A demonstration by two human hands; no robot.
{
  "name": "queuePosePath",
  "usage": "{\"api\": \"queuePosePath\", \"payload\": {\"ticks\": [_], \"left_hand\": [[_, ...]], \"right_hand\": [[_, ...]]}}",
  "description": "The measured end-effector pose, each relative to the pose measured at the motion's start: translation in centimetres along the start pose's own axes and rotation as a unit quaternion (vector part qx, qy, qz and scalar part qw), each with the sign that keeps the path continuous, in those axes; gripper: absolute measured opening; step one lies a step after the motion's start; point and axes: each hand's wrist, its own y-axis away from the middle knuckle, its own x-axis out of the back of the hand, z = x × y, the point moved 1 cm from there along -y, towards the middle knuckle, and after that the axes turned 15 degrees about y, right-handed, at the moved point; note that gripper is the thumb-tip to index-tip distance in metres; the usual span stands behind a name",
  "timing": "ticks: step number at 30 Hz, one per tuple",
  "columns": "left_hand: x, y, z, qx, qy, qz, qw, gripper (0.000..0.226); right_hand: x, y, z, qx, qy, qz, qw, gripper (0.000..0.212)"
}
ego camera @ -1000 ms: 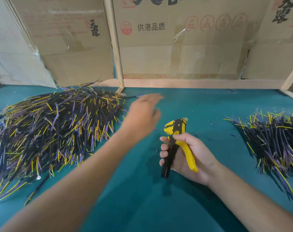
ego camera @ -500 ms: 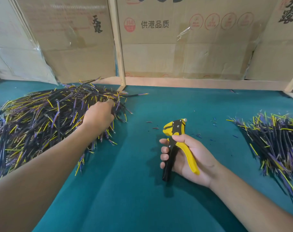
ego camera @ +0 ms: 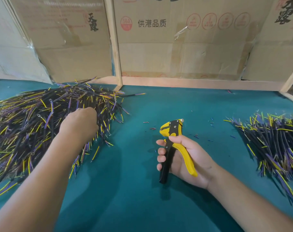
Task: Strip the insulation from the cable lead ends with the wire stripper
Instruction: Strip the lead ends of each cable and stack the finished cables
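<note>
Left hand (ego camera: 80, 122) now deep in cable pile (ego camera: 33, 124), grip unclear; right hand (ego camera: 184, 158) still grips wire stripper (ego camera: 173, 144).

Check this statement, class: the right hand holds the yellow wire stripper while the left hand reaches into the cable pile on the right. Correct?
Not quite. The head view shows the left hand in the cable pile on the left. The right hand does hold the wire stripper.

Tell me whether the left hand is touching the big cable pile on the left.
Touching. The head view shows the left hand lying on the cable pile, its fingers curled down among the black cables with no gap visible.
</note>
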Motion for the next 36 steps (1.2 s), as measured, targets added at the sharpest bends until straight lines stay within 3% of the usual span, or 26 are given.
{"api": "queuePosePath", "payload": {"ticks": [2, 4, 5, 7, 9, 11, 14, 17, 25, 29, 36], "left_hand": [[0.0, 0.9, 1.0, -0.017, -0.003, 0.038, 0.999, 0.013], [-0.2, 1.5, 2.5, -0.065, 0.122, 0.002, 0.99, 0.015], [-0.5, 1.9, 3.4, -0.095, 0.239, -0.05, 0.965, 0.015], [-1.4, 3.0, 5.0, -0.135, 0.451, -0.149, 0.87, 0.01], [-2.9, 3.8, 6.0, -0.142, 0.586, -0.178, 0.778, 0.007], [-4.7, 4.7, 6.9, -0.119, 0.668, -0.197, 0.707, 0.01], [-6.9, 5.9, 8.2, -0.096, 0.706, -0.246, 0.657, 0.026], [-7.8, 6.3, 8.9, -0.086, 0.732, -0.292, 0.609, 0.027], [-7.5, 6.1, 8.5, -0.124, 0.718, -0.311, 0.61, 0.024], [-6.9, 6.1, 8.3, -0.149, 0.721, -0.315, 0.599, 0.03], [-6.9, 5.9, 8.2, -0.159, 0.722, -0.323, 0.591, 0.049]], "right_hand": [[0.0, -0.1, 0.0, 0.002, 0.0, 0.003, 1.0, 0.046], [-0.1, -0.2, 0.0, 0.0, 0.0, 0.009, 1.0, 0.047], [0.0, -0.2, 0.0, -0.001, -0.001, 0.01, 1.0, 0.047], [0.0, -0.2, 0.0, -0.002, 0.0, 0.01, 1.0, 0.047], [0.1, -0.1, 0.1, 0.003, 0.001, 0.004, 1.0, 0.046], [0.1, -0.2, 0.1, 0.005, 0.003, 0.002, 1.0, 0.042], [-0.3, -0.1, -0.1, 0.011, 0.015, -0.009, 1.0, 0.032], [-0.4, -0.1, -0.2, 0.022, 0.023, -0.02, 0.999, 0.027], [-0.2, -0.3, -0.2, 0.021, 0.034, -0.043, 0.998, 0.043], [-0.4, -0.3, -0.2, 0.022, 0.034, -0.03, 0.999, 0.03], [-0.7, 0.0, -0.4, 0.018, 0.027, -0.02, 0.999, 0.031]]}}
